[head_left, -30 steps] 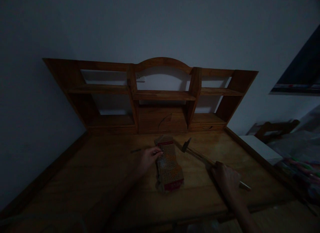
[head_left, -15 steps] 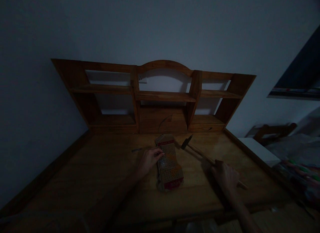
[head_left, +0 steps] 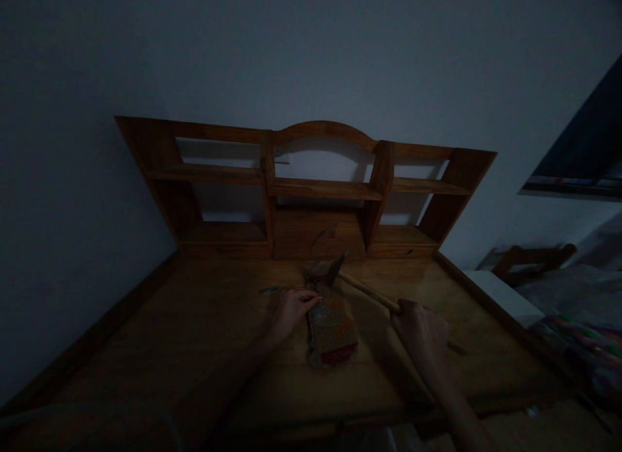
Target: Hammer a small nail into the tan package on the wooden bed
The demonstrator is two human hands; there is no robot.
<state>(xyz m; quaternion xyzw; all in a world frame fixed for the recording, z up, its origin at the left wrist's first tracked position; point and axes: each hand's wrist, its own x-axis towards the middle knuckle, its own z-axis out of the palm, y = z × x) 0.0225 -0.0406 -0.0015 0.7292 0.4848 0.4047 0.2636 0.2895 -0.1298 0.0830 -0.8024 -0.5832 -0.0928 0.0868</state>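
Observation:
The scene is very dark. A patterned paper packet (head_left: pixel 331 322) with red bands lies on a wooden desk (head_left: pixel 204 348). My left hand (head_left: pixel 290 311) rests at the packet's left edge, fingertips pinched on it; whether they hold anything small I cannot tell. My right hand (head_left: pixel 420 332) grips the wooden handle of a hammer (head_left: pixel 362 285). The hammer's metal head hangs over the far end of the packet.
A wooden shelf unit (head_left: pixel 321 190) with open compartments stands at the back of the desk against a pale wall. A small dark object (head_left: pixel 268 289) lies left of the packet. A white block (head_left: pixel 503 295) and a wooden chair (head_left: pixel 532 256) are to the right.
My right hand has swung the hammer leftward, bringing its head from right of the packet to over the packet's far end. My left hand has stayed at the packet's edge.

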